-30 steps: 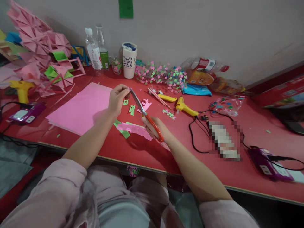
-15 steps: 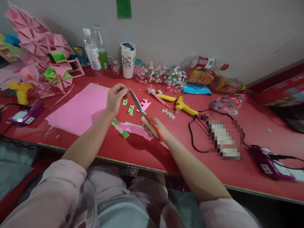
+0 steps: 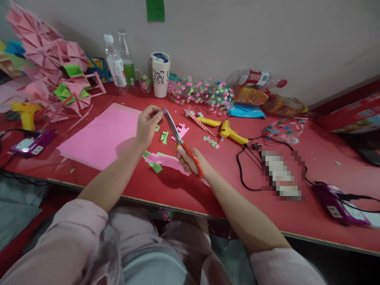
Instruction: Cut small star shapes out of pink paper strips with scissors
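R hand (image 3: pixel 200 156) is wrapped round the orange-handled scissors (image 3: pixel 181 141), which I've got up over the red tabletop (image 3: pixel 127 186). L hand's (image 3: pixel 146 124) fingertips are pinched tight by the scissors' tip; can't tell if there's a scrap btwn. Pink paper (image 3: pixel 101 132) lies L of the scissors, star cutouts (image 3: pixel 211 142) and yellow glue gun (image 3: pixel 234 135) R.

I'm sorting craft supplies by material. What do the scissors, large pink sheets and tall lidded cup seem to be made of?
Scissors: apparently metal blades, grey with a sheen, and glossy plastic handles, smooth and orange-red.
Pink sheets: probably matte paper or thin card, flat with even colour.
Cup: likely smooth plastic or coated metal; its pale printed surface leaves that open.
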Demonstrator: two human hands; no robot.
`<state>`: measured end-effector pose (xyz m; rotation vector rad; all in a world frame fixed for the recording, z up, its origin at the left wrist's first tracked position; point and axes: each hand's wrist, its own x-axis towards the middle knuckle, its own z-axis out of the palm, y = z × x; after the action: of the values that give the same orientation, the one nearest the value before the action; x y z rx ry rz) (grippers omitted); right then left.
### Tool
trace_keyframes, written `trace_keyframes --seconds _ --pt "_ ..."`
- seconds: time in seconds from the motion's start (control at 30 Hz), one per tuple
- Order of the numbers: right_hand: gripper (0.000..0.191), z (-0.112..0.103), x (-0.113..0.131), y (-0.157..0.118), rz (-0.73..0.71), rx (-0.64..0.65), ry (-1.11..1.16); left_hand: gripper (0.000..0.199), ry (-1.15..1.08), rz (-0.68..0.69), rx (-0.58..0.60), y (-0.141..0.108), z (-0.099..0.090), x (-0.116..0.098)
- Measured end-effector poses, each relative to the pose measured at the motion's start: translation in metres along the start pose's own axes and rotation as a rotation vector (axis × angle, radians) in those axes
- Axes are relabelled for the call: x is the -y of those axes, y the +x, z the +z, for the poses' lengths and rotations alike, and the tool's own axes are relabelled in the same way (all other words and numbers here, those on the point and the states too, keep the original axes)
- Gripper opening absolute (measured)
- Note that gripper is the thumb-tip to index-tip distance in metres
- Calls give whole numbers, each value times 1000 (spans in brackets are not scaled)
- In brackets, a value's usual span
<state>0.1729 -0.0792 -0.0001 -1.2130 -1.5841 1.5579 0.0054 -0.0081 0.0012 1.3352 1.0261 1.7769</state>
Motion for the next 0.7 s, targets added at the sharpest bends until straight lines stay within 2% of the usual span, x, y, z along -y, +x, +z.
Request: trace_keyframes --seconds 0.17,0.33,0.7 --pt "37 6 5 -3 27 -54 -5 14 6 -6 -18 -2 2 0" --pt "39 9 5 -2 10 -56 3 12 -26 -13 -27 -2 3 4" --pt "38 9 1 3 85 -104 -50 12 -124 -120 -57 -4 8 13"
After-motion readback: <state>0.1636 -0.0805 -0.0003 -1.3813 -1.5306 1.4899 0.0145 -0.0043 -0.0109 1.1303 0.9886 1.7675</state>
